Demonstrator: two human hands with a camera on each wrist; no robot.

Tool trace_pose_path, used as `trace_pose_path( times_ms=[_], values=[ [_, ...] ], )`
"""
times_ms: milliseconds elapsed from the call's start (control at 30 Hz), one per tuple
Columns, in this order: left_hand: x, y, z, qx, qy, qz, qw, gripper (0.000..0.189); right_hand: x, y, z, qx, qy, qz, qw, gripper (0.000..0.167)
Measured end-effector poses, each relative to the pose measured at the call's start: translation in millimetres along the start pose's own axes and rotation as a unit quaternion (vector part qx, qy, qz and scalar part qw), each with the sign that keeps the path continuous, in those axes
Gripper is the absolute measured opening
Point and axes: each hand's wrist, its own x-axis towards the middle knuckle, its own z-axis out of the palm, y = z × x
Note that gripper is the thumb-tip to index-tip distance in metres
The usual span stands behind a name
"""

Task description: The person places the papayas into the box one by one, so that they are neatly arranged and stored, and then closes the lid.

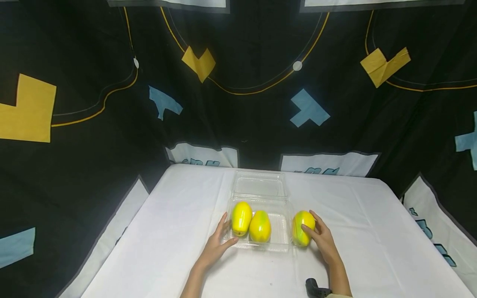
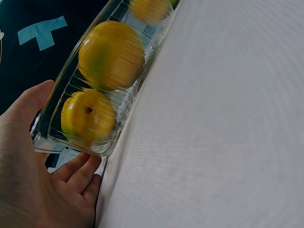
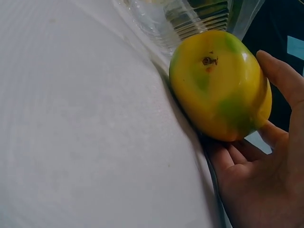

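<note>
A clear plastic clamshell container (image 1: pixel 279 225) lies with its lid folded back on the table. Two glossy yellow oval fruits, one at the left (image 1: pixel 242 218) and one in the middle (image 1: pixel 260 226), sit inside its base; both show through the ridged wall in the left wrist view. My left hand (image 1: pixel 216 244) holds the container's near left corner between thumb and fingers. Just past the container's right side, my right hand (image 1: pixel 322 238) grips a third oval fruit (image 3: pixel 218 88), yellow with green patches. Whether this fruit touches the cloth is unclear.
White cloth (image 1: pixel 179 231) covers the table. Beyond the base, the transparent lid (image 1: pixel 259 184) lies towards the far edge. A black device (image 1: pixel 316 288) is by my right wrist. Dark patterned curtain (image 1: pixel 242 120) hangs behind and around the table.
</note>
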Motion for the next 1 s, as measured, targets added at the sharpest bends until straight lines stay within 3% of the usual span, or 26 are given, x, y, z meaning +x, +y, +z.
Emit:
trace_pose_path(
  times_ms=[400,667,867,1000],
  values=[
    [0.3,-2.1,1.7,-0.002,0.001,0.002,1.0,0.08,-5.3,-1.6,-15.3,-0.018,0.001,0.008,0.9998,0.075],
    [0.5,-2.6,1.3,0.007,0.001,0.0,1.0,0.081,-10.3,-11.2,-25.8,-0.02,0.013,0.038,0.999,0.081],
    [-0.4,-0.9,0.3,0.006,0.001,-0.001,1.0,0.082,-15.4,-22.1,-34.4,-0.033,0.022,-0.006,0.9992,0.076],
    [-0.4,0.8,-0.2,0.002,0.0,0.0,1.0,0.083,-8.0,-18.5,-36.0,-0.045,0.044,-0.04,0.9972,0.073]
  ],
)
